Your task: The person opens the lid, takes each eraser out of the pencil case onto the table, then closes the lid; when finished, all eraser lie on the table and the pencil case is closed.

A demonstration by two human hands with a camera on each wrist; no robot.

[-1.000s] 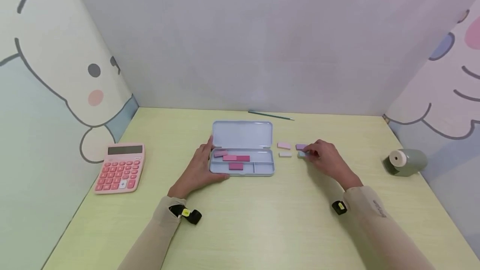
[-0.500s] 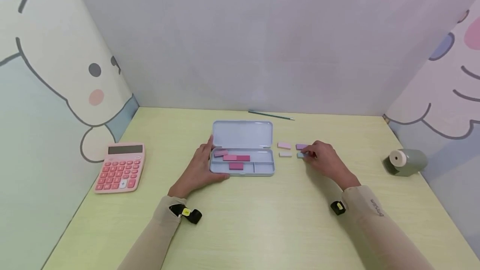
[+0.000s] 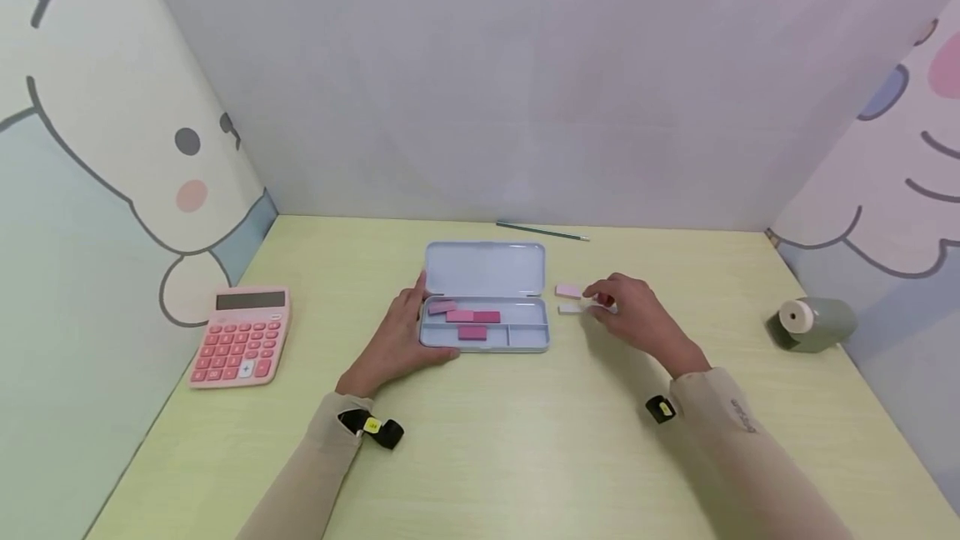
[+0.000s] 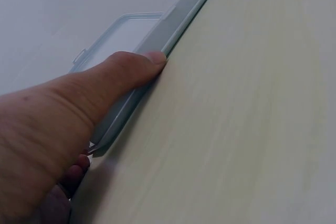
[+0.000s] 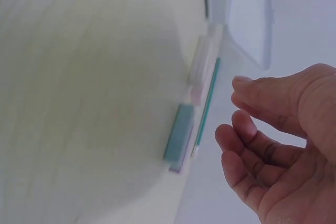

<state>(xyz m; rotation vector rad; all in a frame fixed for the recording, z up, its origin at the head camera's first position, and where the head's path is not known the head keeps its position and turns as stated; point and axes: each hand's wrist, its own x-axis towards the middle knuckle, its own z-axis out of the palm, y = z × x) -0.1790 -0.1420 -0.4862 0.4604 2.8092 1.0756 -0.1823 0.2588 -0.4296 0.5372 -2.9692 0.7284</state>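
Observation:
My left hand grips the left end of a pale blue pencil case, its thumb along the front wall in the left wrist view. The case's lid is folded back. Inside lie several small pink and magenta blocks. My right hand hovers right of the case, fingers loosely bent, thumb apart, nothing between them in the right wrist view. Near it are a light pink block and a whitish block. A teal block mostly covers a purple one in the right wrist view.
A green pencil lies along the back of the table. At the left is a pink calculator. A grey-green device with a round cream knob stands at the right edge. Walls rise behind and on both sides.
My right hand was at the teal and purple blocks and has moved left, towards the light pink and whitish blocks. The left hand and the pencil case have stayed put.

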